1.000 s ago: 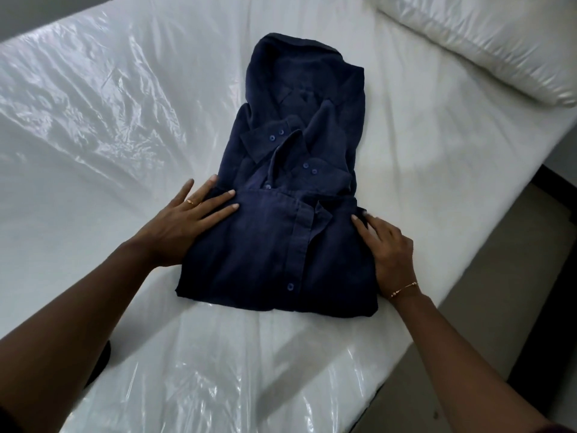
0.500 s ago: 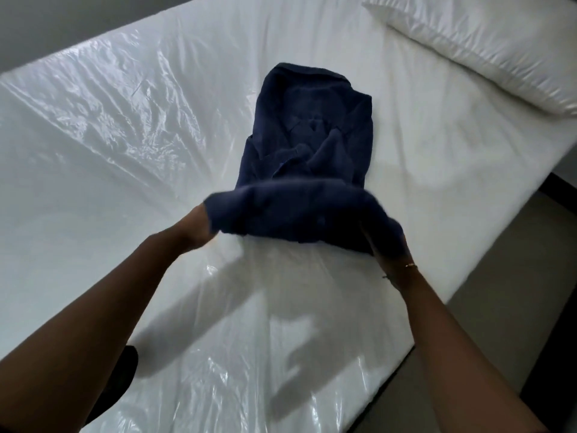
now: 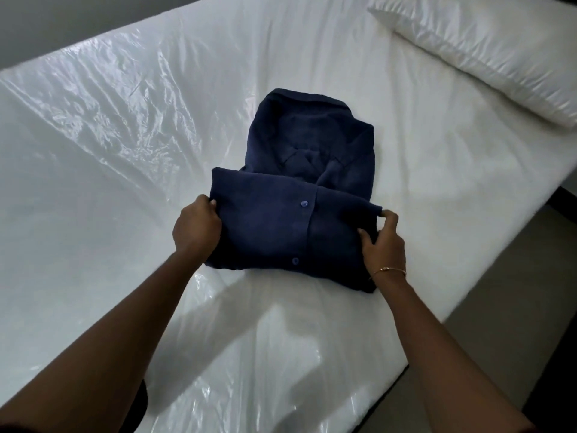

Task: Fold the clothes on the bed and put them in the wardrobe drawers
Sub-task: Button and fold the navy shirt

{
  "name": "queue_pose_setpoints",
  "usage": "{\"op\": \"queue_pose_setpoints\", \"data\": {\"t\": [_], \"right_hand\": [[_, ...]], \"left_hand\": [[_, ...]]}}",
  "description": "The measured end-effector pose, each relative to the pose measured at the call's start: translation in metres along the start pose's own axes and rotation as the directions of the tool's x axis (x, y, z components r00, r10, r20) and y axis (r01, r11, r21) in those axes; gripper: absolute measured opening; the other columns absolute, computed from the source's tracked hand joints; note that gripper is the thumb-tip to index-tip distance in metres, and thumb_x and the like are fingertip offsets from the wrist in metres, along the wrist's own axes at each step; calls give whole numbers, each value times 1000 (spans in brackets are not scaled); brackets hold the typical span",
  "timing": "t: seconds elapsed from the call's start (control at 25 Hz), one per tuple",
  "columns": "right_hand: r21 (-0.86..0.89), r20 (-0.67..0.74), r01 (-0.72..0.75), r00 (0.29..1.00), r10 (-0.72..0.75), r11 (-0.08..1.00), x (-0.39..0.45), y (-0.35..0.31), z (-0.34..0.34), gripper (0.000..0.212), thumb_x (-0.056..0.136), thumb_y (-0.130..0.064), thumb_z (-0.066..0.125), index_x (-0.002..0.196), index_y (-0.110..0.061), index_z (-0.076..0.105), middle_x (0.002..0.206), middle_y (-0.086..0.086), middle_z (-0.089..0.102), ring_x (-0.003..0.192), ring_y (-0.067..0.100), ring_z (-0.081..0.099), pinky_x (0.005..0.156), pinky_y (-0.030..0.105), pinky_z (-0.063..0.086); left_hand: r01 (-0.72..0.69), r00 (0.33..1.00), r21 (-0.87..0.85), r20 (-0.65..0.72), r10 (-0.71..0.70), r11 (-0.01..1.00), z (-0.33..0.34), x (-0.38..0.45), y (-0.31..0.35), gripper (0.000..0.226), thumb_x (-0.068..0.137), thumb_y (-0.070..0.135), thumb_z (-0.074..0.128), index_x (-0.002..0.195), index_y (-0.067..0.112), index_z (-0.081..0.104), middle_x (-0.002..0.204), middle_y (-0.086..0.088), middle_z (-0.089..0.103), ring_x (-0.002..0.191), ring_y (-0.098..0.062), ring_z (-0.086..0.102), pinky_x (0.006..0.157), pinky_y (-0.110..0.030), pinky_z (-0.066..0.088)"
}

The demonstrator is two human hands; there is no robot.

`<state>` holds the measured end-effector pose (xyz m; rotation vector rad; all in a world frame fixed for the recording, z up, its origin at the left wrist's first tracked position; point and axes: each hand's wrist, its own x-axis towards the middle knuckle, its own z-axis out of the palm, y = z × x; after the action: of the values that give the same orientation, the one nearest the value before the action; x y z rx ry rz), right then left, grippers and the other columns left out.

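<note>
A navy blue button shirt lies partly folded in the middle of the bed. Its near part is doubled over towards the collar, with two blue buttons showing on top. My left hand grips the left edge of the folded flap, thumb on top. My right hand pinches the flap's right corner between thumb and fingers. The collar end stays flat on the mattress beyond the flap.
The mattress is wrapped in shiny clear plastic. A white pillow in plastic lies at the far right. The bed's right edge drops to a grey floor. No wardrobe or drawers are in view.
Both hands lay flat on the shirt's near end, then took hold of it, lifted it and folded it away from me over the middle of the shirt.
</note>
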<state>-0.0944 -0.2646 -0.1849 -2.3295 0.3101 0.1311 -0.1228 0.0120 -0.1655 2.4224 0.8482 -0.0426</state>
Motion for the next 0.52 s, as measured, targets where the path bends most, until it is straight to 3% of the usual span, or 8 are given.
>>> {"op": "queue_pose_setpoints", "data": {"t": [0.16, 0.24, 0.32, 0.4, 0.44, 0.52], "right_hand": [[-284, -135, 112, 979, -155, 952, 16, -3, 13, 38, 92, -15, 52, 128, -12, 42, 113, 14, 52, 100, 35, 54, 70, 34, 38], [-227, -145, 271, 941, -307, 936, 22, 6, 9, 31, 90, -24, 54, 119, -13, 52, 108, 4, 49, 100, 27, 51, 73, 26, 36], [-306, -60, 518, 827, -560, 798, 26, 27, -1, 32, 91, -27, 47, 114, -11, 61, 113, 6, 58, 94, 22, 50, 76, 25, 41], [-404, 67, 670, 701, -710, 623, 30, 47, -13, 37, 89, -13, 40, 118, -8, 64, 127, 12, 57, 87, 23, 51, 72, 30, 49], [-405, 101, 694, 680, -726, 595, 33, 53, -16, 40, 89, -8, 39, 121, -8, 62, 131, 15, 55, 84, 24, 50, 69, 32, 52], [-423, 133, 726, 641, -756, 542, 35, 58, -17, 45, 89, -3, 37, 131, -10, 52, 138, 17, 48, 81, 24, 44, 68, 34, 52]], "left_hand": [[-58, 997, 128, -48, 64, 990, 11, 6, -2, 34, 101, 26, 33, 97, 0, 54, 97, -23, 61, 88, -40, 56, 66, -35, 33], [-115, 989, 112, -81, 125, 987, 7, 11, -11, 37, 100, 30, 39, 95, 4, 64, 92, -21, 66, 86, -39, 58, 66, -33, 34], [-218, 965, 134, -118, 234, 967, -3, 18, -26, 27, 97, 16, 46, 112, 6, 66, 97, -19, 68, 90, -38, 60, 70, -35, 39], [-456, 860, 256, -121, 496, 852, -13, 25, -42, 44, 87, -4, 55, 129, 8, 55, 115, -19, 64, 99, -41, 60, 69, -42, 47], [-580, 781, 312, -49, 623, 752, -16, 27, -48, 57, 82, -8, 59, 135, 9, 49, 129, -18, 55, 109, -42, 57, 63, -45, 50], [-754, 626, 316, 84, 775, 575, -14, 32, -57, 79, 76, -11, 65, 144, 12, 32, 155, -3, 22, 140, -27, 29, 58, -43, 51]]}}
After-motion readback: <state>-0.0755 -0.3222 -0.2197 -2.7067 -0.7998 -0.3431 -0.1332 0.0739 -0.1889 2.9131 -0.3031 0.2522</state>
